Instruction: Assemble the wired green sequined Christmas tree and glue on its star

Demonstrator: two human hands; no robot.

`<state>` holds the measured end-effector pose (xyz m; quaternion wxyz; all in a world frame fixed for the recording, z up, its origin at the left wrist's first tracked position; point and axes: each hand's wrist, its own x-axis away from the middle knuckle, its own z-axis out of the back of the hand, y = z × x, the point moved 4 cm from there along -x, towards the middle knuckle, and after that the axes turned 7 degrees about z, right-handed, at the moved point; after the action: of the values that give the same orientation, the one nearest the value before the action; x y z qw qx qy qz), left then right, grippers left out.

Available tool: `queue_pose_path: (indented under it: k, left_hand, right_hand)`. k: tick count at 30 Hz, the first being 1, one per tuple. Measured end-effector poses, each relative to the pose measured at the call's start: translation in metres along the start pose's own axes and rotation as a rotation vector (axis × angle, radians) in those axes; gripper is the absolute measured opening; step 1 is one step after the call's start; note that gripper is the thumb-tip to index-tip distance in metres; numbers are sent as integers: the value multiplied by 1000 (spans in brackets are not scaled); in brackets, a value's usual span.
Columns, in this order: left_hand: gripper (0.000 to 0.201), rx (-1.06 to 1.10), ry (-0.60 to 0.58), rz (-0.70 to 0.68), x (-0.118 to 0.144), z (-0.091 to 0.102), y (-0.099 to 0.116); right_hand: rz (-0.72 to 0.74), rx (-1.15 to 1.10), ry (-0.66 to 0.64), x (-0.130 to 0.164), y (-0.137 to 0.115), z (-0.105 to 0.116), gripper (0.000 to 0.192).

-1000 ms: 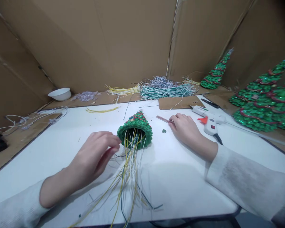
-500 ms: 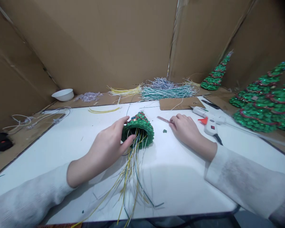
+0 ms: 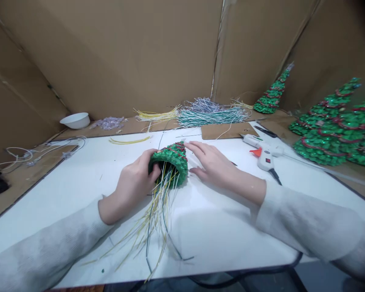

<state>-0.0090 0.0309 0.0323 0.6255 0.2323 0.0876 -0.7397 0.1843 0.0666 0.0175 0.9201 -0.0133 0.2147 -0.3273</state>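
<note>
A small green Christmas tree (image 3: 174, 154) with red trim lies on its side on the white board, its hollow base facing me. Many yellow, white and dark green wires (image 3: 159, 207) spill from that opening towards the front edge. My left hand (image 3: 135, 182) grips the rim of the base, thumb inside the hollow and fingers outside. On the other side, my right hand (image 3: 214, 164) has its fingers stretched towards the tree's tip, thumb apart from them, holding nothing that I can see. Whether its fingertips touch the tree I cannot tell.
A hot glue gun (image 3: 263, 152) lies right, with a dark knife (image 3: 265, 132) behind it. Finished trees (image 3: 325, 129) stand far right. Wire bundles (image 3: 213, 117), clear beads (image 3: 109, 123) and a white bowl (image 3: 75, 120) line the back. A cardboard piece (image 3: 228, 131) lies at the board's rear.
My right hand has left the thin reddish strip it was pinching and moved left to the tree. My left hand has closed on the rim, and the tree has turned slightly.
</note>
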Motion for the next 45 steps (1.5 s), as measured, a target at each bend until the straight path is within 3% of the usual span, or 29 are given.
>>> queue_pose_path:
  k: [3, 8, 12, 18, 23, 31, 45]
  left_hand:
    - [29, 122, -22, 45, 0, -3, -8]
    - [31, 247, -20, 48, 1, -8, -20]
    - [37, 356, -51, 73, -1, -12, -28]
    - [18, 560, -161, 234, -5, -23, -37]
    - [21, 737, -204, 298, -7, -29, -37]
    - [24, 741, -139, 372, -6, -30, -42]
    - [4, 538, -12, 367, -10, -25, -44]
  right_hand:
    - [52, -2, -82, -19, -4, -11, 70]
    - [145, -6, -88, -42, -4, -19, 65]
    - [164, 21, -156, -55, -2, -13, 60]
    - [174, 18, -326, -74, -1, 1, 51]
    - [138, -27, -419, -80, -2, 4, 46]
    - [93, -2, -477, -85, -8, 7, 40]
    - [70, -29, -498, -87, -11, 7, 38]
